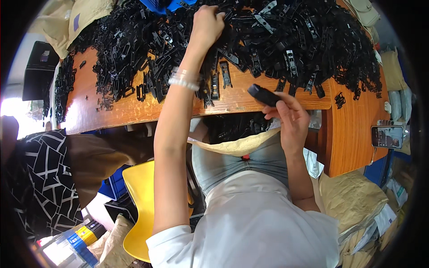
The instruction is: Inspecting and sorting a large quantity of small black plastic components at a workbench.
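My right hand [293, 120] is closed around one end of an oblong black plastic piece [264, 95]. It is held up just over the table's front edge. My left hand [208, 27] reaches far across the wooden table [129, 112] into a large pile of black plastic parts [277, 40]. The fingers of that hand are curled down among the parts, and what they hold, if anything, is hidden. Some parts in the pile carry silvery metal bits. Several single parts, such as a long narrow one [225, 74], lie between the pile and the front edge.
Against my lap an open sack with a pale yellow rim [237, 148] holds more black parts. A blue container [163, 5] stands at the far edge. To the right is a phone [387, 136]. A yellow chair [139, 210] and another person's patterned clothing [47, 178] are at left.
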Demonstrator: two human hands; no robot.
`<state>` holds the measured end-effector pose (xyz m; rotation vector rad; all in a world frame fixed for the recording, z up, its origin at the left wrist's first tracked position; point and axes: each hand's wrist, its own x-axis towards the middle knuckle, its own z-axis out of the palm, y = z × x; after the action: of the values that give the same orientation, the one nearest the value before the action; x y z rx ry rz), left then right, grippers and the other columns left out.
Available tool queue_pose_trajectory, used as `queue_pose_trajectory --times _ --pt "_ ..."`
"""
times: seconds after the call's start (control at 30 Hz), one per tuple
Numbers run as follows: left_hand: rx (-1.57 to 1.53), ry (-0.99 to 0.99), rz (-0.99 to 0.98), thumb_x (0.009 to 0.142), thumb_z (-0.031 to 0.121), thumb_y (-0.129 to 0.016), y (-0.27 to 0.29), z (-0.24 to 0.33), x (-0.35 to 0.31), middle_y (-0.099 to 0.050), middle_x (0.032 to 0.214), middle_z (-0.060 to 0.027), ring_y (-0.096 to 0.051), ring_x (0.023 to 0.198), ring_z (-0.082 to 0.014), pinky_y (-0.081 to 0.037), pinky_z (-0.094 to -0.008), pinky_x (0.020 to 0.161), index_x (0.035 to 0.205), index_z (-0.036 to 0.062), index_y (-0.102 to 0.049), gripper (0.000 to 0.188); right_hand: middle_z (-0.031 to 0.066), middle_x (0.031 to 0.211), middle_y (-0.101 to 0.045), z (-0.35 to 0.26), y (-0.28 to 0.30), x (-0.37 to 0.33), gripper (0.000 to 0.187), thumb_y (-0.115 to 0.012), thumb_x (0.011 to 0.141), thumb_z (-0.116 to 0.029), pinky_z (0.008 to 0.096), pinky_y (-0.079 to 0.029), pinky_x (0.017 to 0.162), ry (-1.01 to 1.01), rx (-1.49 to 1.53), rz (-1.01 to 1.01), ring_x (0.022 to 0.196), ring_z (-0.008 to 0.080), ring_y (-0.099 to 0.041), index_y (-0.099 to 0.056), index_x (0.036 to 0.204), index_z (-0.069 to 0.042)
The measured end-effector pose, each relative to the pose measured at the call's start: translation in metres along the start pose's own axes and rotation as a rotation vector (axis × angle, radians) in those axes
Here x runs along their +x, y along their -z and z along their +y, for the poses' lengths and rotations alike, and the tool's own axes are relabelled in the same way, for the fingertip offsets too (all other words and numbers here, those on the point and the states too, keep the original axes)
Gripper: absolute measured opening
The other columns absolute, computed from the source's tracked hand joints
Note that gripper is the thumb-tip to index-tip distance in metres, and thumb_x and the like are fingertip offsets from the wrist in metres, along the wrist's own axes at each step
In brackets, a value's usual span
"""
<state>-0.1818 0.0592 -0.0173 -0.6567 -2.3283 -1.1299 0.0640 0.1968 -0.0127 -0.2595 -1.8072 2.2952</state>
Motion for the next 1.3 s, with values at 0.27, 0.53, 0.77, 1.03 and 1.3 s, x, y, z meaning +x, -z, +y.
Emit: queue_pose_trajectory --times 0.27,0.53,0.77,1.03,1.3 --pt "0.103 0.154 -0.056 0.067 0.012 -0.060 0.002 0.003 0.021 -0.057 0.067 -0.0242 -0.059 0.067 -0.0351 -0.046 -0.0366 0.058 0.069 -0.0055 -0.057 0.018 0.0142 0.082 -0.060 0.002 0.005 0.000 0.026 -0.051 0.084 -0.010 0.0243 -0.050 0.060 -0.033 0.018 0.030 0.069 0.0168 -0.060 -0.051 0.104 0.007" --pt "-0.929 0.601 -0.233 0.073 -0.004 -0.049 0.068 0.070 -0.073 -0.055 0.081 -0.0128 -0.059 0.065 -0.0180 -0.052 -0.0244 0.056 0.091 -0.0079 -0.048 0.018 0.0133 0.079 -0.060 -0.001 -0.003 0.010 0.022 -0.050 0.084 -0.006 0.0248 -0.050 0.059 -0.022 0.128 0.018 0.065 0.0162 -0.060 -0.053 0.100 0.007" --pt "-0.879 0.726 -0.570 0.081 0.008 -0.055 0.085 0.103 -0.124 -0.060 0.079 -0.0074 -0.054 0.075 -0.0054 -0.044 -0.0198 0.066 0.100 -0.0076 -0.054 0.025 0.0151 0.090 -0.057 -0.012 -0.016 0.009 0.022 -0.051 0.078 0.007 0.0267 -0.051 0.062 0.126 -0.043 -0.139 0.069 0.0180 -0.061 -0.053 0.099 0.008" --pt "-0.602 0.427 -0.417 0.073 0.007 -0.065 0.091 0.126 -0.141 -0.061 0.090 -0.0117 -0.060 0.079 -0.0142 -0.048 -0.0251 0.071 0.105 -0.0054 -0.051 0.036 0.0128 0.104 -0.050 -0.018 -0.014 0.004 0.026 -0.056 0.078 -0.002 0.0257 -0.042 0.078 0.383 -0.510 -0.239 0.096 0.0170 -0.049 -0.052 0.102 0.007" --pt "-0.535 0.294 -0.404 0.070 0.006 -0.067 0.095 0.123 -0.146 -0.062 0.084 -0.0098 -0.061 0.077 -0.0140 -0.047 -0.0233 0.066 0.098 -0.0029 -0.056 0.032 0.0106 0.097 -0.049 -0.011 -0.014 0.004 0.032 -0.058 0.079 -0.014 0.0235 -0.037 0.078 0.295 -0.346 -0.294 0.089 0.0146 -0.047 -0.051 0.103 0.006"
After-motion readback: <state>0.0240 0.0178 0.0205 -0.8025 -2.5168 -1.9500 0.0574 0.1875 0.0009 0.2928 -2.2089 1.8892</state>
